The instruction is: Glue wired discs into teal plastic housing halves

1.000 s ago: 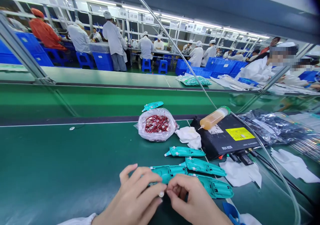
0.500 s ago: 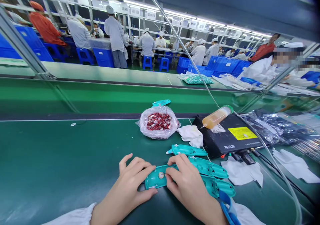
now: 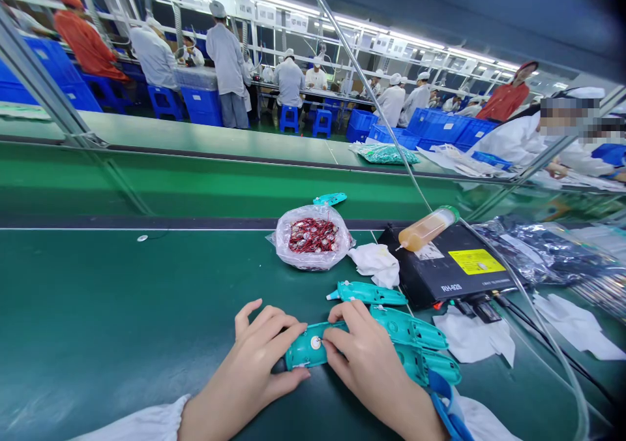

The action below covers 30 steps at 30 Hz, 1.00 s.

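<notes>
Left hand clamped on teal shell; right hand at disc inside, finger closure unclear. Likely positioning; next needs steadiness.

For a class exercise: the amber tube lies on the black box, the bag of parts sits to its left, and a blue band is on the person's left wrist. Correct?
Not the left wrist: the head view shows the blue band on the wrist of the right hand. The amber tube does lie on the black box, with the bag of parts to its left.
</notes>
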Each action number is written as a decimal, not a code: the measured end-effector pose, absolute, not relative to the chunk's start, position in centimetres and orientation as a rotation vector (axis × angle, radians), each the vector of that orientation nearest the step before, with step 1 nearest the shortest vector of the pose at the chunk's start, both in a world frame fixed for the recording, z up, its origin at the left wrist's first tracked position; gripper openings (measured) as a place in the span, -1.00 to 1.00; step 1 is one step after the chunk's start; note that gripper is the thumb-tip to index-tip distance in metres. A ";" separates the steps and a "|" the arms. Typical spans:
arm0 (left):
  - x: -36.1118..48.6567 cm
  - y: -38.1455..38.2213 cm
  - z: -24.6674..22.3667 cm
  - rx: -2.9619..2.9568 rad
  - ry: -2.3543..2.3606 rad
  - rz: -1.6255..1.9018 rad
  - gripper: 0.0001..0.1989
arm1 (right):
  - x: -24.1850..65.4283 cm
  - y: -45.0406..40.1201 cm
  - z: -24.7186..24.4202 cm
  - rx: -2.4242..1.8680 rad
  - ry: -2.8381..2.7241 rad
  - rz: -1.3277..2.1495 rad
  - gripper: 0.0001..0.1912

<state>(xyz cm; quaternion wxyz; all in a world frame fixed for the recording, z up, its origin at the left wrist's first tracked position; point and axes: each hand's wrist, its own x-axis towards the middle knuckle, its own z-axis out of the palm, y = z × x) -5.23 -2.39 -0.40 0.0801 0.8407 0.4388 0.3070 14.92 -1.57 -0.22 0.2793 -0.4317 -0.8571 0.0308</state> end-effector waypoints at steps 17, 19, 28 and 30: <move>-5.0 -1.9 0.7 2.579 1.271 0.958 -0.79 | 15.4 -2.2 1.5 -1.106 -2.552 0.091 -0.79; -5.0 -1.9 0.8 2.585 1.272 0.983 -0.78 | 15.7 -2.1 1.6 -1.110 -2.518 0.138 -0.77; -4.9 -2.0 0.4 2.582 1.298 0.986 -0.79 | 16.5 -1.9 1.5 -1.093 -2.439 0.140 -0.78; -4.9 -1.9 0.4 2.590 1.295 0.995 -0.79 | 16.3 -2.0 1.4 -1.082 -2.476 0.128 -0.78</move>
